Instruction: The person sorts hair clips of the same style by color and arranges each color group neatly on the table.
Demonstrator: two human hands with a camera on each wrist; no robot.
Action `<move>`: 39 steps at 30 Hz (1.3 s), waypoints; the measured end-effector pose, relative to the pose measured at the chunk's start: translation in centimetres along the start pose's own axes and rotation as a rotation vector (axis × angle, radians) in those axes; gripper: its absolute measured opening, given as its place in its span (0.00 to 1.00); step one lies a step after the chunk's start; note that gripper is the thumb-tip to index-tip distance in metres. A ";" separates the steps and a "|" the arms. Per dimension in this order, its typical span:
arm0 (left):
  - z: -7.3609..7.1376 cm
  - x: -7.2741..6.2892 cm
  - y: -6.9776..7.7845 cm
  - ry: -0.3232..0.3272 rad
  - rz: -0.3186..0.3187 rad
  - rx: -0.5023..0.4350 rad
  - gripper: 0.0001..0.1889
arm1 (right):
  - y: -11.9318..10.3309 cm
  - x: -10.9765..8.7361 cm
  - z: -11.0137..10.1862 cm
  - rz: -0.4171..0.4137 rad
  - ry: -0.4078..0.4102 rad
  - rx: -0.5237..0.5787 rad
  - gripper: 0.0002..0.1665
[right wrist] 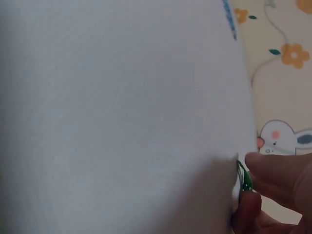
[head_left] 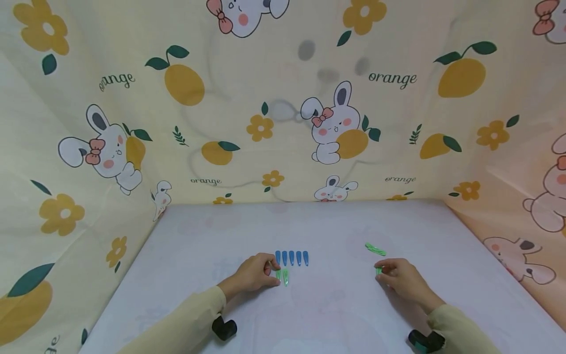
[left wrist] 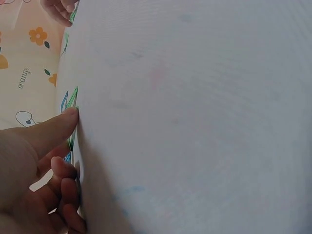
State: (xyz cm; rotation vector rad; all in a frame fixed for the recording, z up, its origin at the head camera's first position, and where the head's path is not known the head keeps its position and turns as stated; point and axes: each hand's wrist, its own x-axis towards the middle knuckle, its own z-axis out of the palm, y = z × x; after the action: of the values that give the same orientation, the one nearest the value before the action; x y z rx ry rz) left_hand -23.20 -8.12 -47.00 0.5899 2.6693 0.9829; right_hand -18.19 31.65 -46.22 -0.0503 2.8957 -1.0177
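Note:
My left hand (head_left: 255,272) rests on the table with thumb and index finger at the two ends of a green hair clip (head_left: 278,275), pinching it. A second green hair clip (head_left: 285,277) lies right beside it. Just behind them, several blue hair clips (head_left: 292,258) form a row. Over on the right, my right hand (head_left: 404,281) pinches another green hair clip (right wrist: 247,180) between thumb and fingers, close to the tabletop. Part of that clip is hidden by the fingertips.
Behind the right hand lie more green hair clips (head_left: 375,249), close together; their number is unclear. The white tabletop (head_left: 327,314) meets a printed cloth (head_left: 274,147) at the back and sides. Both sleeves carry a black wrist device (head_left: 224,328).

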 end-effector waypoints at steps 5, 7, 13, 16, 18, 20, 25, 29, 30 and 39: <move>0.0 0.1 -0.1 -0.004 0.010 -0.011 0.14 | -0.5 0.5 0.4 -0.005 0.032 -0.107 0.13; 0.1 0.2 -0.2 -0.007 0.016 -0.013 0.14 | -0.6 0.5 0.4 -0.012 0.030 -0.098 0.13; 0.0 0.4 -0.3 -0.007 0.050 -0.013 0.14 | -1.0 0.3 0.4 -0.039 0.031 -0.042 0.14; 0.0 0.5 -0.3 -0.005 0.052 -0.007 0.14 | -1.3 0.4 0.5 -0.058 0.030 -0.002 0.14; 0.0 0.6 -0.4 -0.006 0.045 -0.002 0.14 | -1.4 0.6 0.7 -0.078 0.034 0.014 0.14; 0.0 0.7 -0.4 -0.007 0.039 0.000 0.14 | -1.5 0.8 1.0 -0.100 0.046 0.023 0.14; 0.1 0.6 -0.6 -0.004 0.032 0.004 0.14 | -2.1 1.3 1.7 -0.160 0.046 0.091 0.14; 0.1 0.5 -0.6 -0.005 0.030 0.003 0.14 | -3.1 1.6 2.2 -0.181 0.016 0.178 0.16; 0.0 0.5 -0.6 -0.007 0.030 0.001 0.14 | -3.3 1.6 2.4 -0.185 0.008 0.192 0.16; 0.0 0.5 -0.9 -0.005 0.030 0.004 0.14 | -5.4 2.2 4.0 -0.238 -0.054 0.252 0.18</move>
State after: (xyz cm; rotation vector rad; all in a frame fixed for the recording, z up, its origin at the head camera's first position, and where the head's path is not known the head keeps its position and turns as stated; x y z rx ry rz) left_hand -23.86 -8.53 -47.59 0.6348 2.6660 0.9833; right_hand -20.03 24.85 -46.08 -0.4083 2.7359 -1.3881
